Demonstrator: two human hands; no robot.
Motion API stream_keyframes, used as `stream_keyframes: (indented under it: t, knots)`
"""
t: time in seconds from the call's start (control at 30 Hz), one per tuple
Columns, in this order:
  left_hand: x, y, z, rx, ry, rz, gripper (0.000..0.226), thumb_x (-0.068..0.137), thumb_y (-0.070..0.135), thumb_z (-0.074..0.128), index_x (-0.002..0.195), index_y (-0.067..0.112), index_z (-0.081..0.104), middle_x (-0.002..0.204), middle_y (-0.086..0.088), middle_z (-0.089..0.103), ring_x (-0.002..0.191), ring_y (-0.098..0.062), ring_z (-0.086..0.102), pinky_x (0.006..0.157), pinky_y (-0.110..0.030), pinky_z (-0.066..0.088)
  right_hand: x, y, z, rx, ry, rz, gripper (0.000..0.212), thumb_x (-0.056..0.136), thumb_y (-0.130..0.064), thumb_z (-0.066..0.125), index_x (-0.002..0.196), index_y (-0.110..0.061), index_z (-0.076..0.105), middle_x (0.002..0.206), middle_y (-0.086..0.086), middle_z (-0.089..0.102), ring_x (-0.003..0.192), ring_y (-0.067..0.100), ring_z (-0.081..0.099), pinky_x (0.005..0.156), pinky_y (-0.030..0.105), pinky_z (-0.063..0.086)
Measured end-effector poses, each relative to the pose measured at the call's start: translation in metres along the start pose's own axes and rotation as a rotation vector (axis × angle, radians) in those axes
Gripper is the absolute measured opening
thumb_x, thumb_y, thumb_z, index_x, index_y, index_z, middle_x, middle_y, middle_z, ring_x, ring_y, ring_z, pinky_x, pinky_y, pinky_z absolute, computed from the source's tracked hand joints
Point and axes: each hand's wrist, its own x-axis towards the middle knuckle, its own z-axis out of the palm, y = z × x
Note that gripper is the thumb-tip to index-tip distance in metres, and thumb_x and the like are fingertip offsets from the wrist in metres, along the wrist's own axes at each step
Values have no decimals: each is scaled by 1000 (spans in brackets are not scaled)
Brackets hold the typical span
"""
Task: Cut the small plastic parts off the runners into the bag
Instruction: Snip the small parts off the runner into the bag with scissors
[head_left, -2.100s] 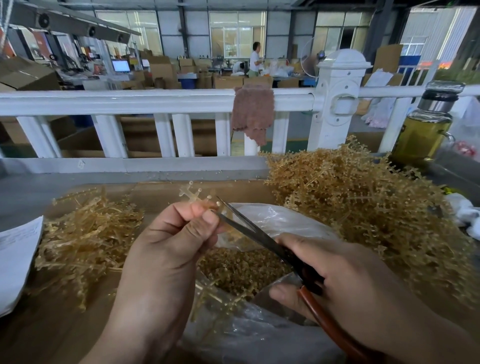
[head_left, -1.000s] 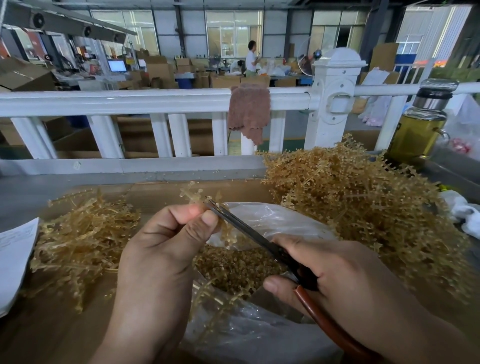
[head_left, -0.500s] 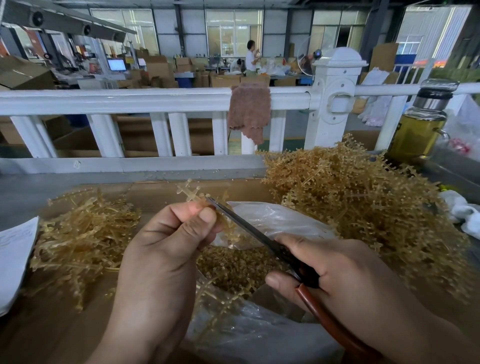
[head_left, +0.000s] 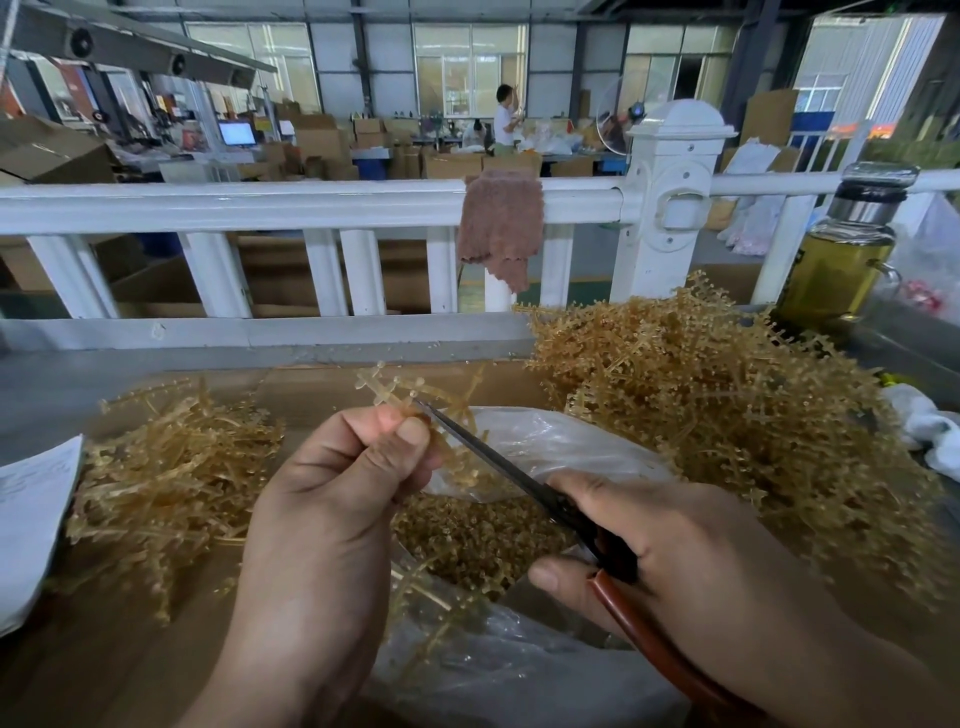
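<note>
We're pinching a runner (head_left: 395, 395) in our left hand (head_left: 332, 499) — our right hand (head_left: 675, 551) is gripping scissors (head_left: 519, 478), tips touching it, over the bag (head_left: 545, 447).

place: factory/wkshop floor | evid: stacked cardboard boxes (head_left: 316, 137), monitor (head_left: 237, 133), worker in bkgd (head_left: 505, 122), runner heaps (head_left: 701, 415)

Left of fingers (head_left: 363, 434): low runner heap (head_left: 171, 467). Right: tall runner pile (head_left: 727, 415) blocks. Ahead: open surface (head_left: 301, 384) strip, then white rail (head_left: 260, 205).

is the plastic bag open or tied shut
Open: the bag gapes under the scissors, with cut parts heaped inside.
</note>
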Motion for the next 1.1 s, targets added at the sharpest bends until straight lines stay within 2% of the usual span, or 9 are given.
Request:
stream_keyframes:
  t: [0.17, 0.27, 0.33, 0.4, 0.47, 0.57, 0.73, 0.9, 1.1]
  knots:
    - [-1, 2, -2, 91, -32, 57, 16, 74, 38, 81, 76, 23, 74, 79, 4, 67, 81, -12, 64, 87, -34, 47, 0, 2, 5, 56, 7, -8, 78, 73, -95, 25, 140, -57, 11, 101, -21, 68, 91, 1, 65, 78, 34, 56]
    - [-2, 3, -2, 173, -35, 101, 14, 77, 35, 80, 78, 23, 75, 80, 2, 71, 82, -11, 66, 83, -26, 52, 1, 2, 5, 63, 20, -7, 74, 71, -96, 23, 135, -63, 8, 101, -22, 69, 90, -2, 65, 77, 29, 56]
    - [-4, 3, 0, 198, -34, 127, 11, 78, 31, 82, 79, 22, 76, 80, 1, 72, 80, -8, 67, 78, -17, 54, 1, 1, 4, 81, 20, -7, 72, 73, -94, 25, 137, -63, 17, 99, -23, 70, 88, -3, 65, 75, 25, 56]
    - [-5, 2, 1, 188, -33, 126, 8, 78, 29, 78, 78, 22, 75, 80, 1, 72, 80, -9, 67, 78, -15, 53, 1, 2, 4, 89, 23, -12, 76, 76, -90, 31, 142, -51, 31, 95, -21, 71, 85, -3, 66, 71, 25, 56]
    - [-5, 1, 1, 160, -32, 100, 11, 74, 27, 84, 77, 23, 74, 79, 3, 70, 83, -12, 66, 81, -24, 56, 1, 2, 4, 79, 26, -10, 75, 78, -87, 35, 141, -47, 34, 86, -22, 68, 78, -4, 64, 65, 22, 53]
    - [-3, 0, 1, 124, -40, 75, 15, 71, 32, 86, 76, 25, 74, 78, 6, 69, 84, -13, 66, 90, -35, 48, 2, 2, 4, 60, 35, -18, 73, 79, -84, 36, 140, -44, 42, 75, -26, 61, 72, -5, 61, 57, 14, 46]
    - [-5, 0, 2, 161, -17, 105, 16, 74, 42, 75, 79, 27, 72, 79, 5, 70, 81, -13, 67, 88, -40, 48, 2, 1, 2, -3, 75, -23, 60, 81, -77, 39, 133, -48, 37, 63, -25, 53, 65, -2, 58, 50, 15, 40]
    - [-9, 5, 6, 305, 53, 133, 26, 90, 45, 72, 80, 22, 68, 81, -3, 75, 83, -18, 73, 90, -40, 52, 3, 2, 2, -50, 44, -4, 60, 80, -79, 36, 129, -47, 48, 62, -24, 51, 68, -2, 58, 49, 14, 37]
    - [-11, 11, 9, 375, 64, 97, 31, 83, 51, 59, 75, 23, 71, 83, 2, 77, 84, -11, 74, 87, -35, 50, 2, 1, 1, -41, 47, 0, 60, 81, -75, 39, 122, -36, 58, 69, -16, 63, 69, 4, 61, 53, 23, 48]
